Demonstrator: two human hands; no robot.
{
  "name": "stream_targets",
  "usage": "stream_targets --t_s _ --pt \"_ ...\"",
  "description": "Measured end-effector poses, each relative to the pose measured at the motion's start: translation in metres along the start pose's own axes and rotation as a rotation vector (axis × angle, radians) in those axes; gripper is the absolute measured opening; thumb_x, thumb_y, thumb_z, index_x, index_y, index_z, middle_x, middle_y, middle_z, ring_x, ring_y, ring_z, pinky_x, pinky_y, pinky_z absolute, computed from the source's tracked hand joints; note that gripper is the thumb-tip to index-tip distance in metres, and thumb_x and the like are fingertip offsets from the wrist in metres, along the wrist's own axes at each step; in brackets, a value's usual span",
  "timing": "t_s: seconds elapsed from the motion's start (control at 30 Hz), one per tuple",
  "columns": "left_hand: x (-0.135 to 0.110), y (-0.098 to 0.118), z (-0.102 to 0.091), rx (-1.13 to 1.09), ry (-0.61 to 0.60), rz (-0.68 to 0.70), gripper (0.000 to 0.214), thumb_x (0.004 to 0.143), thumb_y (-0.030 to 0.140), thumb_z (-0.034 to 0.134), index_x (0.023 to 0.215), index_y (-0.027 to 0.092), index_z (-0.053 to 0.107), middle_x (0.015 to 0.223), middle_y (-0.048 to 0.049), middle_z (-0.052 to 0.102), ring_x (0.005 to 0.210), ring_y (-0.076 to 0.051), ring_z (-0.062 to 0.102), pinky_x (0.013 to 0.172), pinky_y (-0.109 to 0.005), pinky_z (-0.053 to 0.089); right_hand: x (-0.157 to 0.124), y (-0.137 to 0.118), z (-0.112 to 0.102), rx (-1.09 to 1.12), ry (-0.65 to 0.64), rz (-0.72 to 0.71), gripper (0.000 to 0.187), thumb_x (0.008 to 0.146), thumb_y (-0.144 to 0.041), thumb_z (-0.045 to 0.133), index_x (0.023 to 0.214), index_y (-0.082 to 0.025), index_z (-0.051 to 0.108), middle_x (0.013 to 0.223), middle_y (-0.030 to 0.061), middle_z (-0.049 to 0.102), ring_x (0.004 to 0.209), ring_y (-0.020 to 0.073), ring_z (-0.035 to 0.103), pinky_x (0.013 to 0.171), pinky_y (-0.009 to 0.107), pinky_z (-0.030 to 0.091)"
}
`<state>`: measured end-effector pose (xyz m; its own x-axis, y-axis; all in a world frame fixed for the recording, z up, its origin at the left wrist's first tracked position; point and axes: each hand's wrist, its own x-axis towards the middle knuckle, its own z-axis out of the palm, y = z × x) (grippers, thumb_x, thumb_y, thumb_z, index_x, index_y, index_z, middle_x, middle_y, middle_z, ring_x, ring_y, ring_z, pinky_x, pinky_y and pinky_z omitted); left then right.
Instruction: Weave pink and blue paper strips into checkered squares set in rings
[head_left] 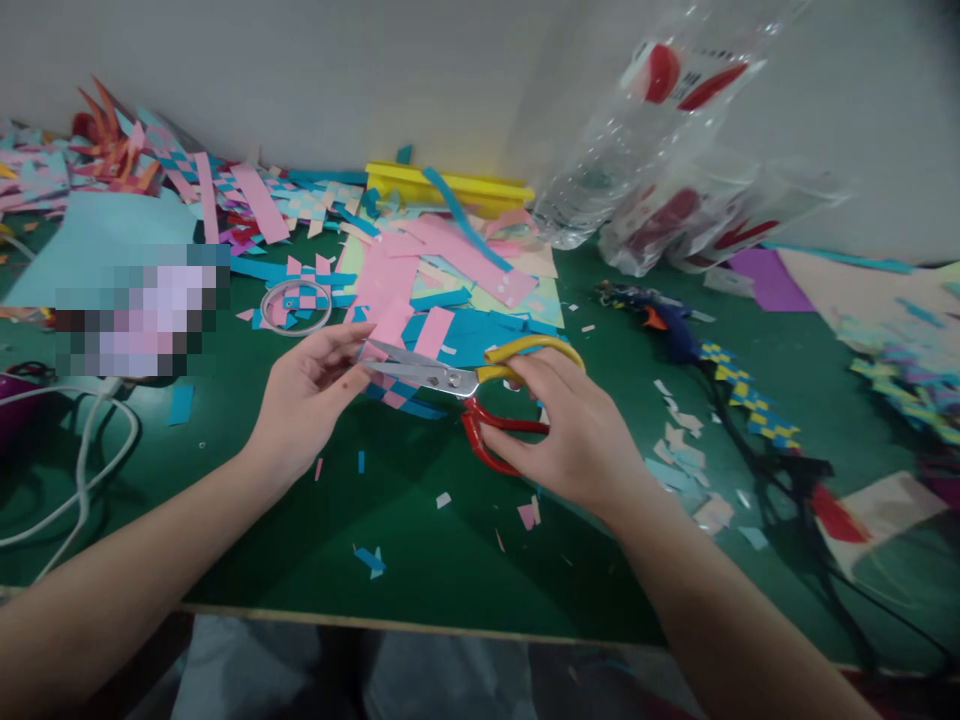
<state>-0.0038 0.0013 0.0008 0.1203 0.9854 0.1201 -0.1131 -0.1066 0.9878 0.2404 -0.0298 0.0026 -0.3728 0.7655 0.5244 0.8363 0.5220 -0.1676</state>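
Note:
My right hand (581, 430) has its fingers through the handles of a pair of scissors (454, 379), one handle yellow and the other red. The blades are a little apart and point left, their tips at the fingers of my left hand (311, 390). Between thumb and fingers, my left hand pinches a woven paper piece (394, 391) of pink and blue strips, partly hidden behind the blades. Just beyond lie pink paper strips (386, 265) and blue paper (480, 335). A roll of tape (296, 306) rests flat on the table, past my left hand.
Paper scraps litter the green table (270, 540). At the back are a yellow strip-shaped object (450, 188), a plastic bottle (600, 150) and plastic cups (675, 205). A white cable (86, 470) runs on the left; a blue-yellow woven strip (750, 400) lies right.

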Motion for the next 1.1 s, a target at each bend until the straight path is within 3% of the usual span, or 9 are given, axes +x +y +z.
stream_targets --t_s 0.6,1.1 --pt "0.0008 -0.0030 0.0001 -0.045 -0.024 -0.021 0.029 0.076 0.023 0.071 0.104 0.027 0.068 0.090 0.0002 0.071 0.075 -0.014 0.067 0.070 -0.024 0.055 0.0005 -0.0001 -0.0020 0.028 -0.045 -0.011 0.037 0.081 -0.035 0.057 0.111 -0.012 0.055 0.098 0.0147 0.064 0.093 0.0276 0.062 0.068 0.038 0.053" --pt "0.0011 -0.0046 -0.0004 -0.049 -0.012 -0.063 0.035 0.074 0.028 0.074 0.108 0.025 0.068 0.094 -0.0020 0.072 0.078 -0.015 0.067 0.074 -0.027 0.055 0.0003 0.0007 -0.0010 0.025 -0.057 -0.004 0.038 0.082 -0.034 0.057 0.113 -0.011 0.055 0.100 0.0160 0.064 0.095 0.0295 0.063 0.072 0.040 0.055"
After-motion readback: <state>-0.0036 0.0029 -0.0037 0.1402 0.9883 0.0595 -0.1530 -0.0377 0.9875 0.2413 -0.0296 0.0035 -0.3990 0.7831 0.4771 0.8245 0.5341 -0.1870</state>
